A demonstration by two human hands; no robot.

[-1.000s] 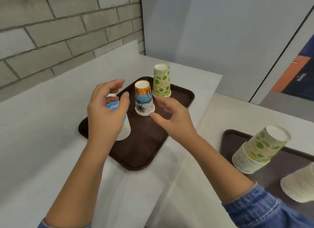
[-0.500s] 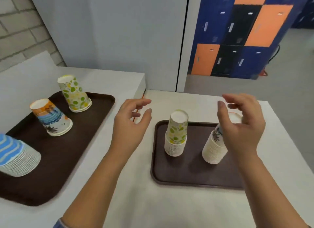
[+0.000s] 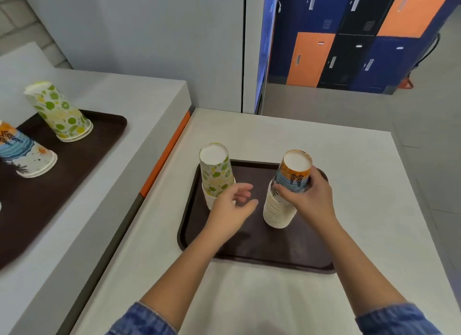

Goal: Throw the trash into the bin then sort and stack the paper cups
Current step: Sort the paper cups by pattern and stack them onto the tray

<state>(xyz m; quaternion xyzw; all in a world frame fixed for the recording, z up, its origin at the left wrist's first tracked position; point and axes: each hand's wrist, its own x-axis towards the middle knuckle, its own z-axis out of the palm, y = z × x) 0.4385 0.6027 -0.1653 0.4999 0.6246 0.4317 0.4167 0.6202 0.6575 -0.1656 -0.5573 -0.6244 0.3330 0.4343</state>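
A brown tray [image 3: 252,249] lies on the near table. On its left stands an upside-down stack of green-dotted paper cups [image 3: 216,175]. On its right stands a taller upside-down stack topped by an orange-and-blue cup [image 3: 295,172]. My right hand [image 3: 309,200] grips that top cup around its side. My left hand [image 3: 232,210] hovers over the tray beside the green-dotted stack, fingers apart, holding nothing. On the left table a second brown tray [image 3: 74,160] carries a green-dotted cup stack [image 3: 59,112] and an orange-and-blue cup stack [image 3: 25,152].
The left table is higher and separated from the near table by an orange-edged step [image 3: 164,157]. A grey wall panel stands behind both tables. Blue, orange and black lockers [image 3: 349,40] fill the far right, beyond open floor.
My view has swung from the left tray to the right tray. My right hand came down and closed on the top orange-and-blue cup. My left hand moved next to the green-dotted stack.
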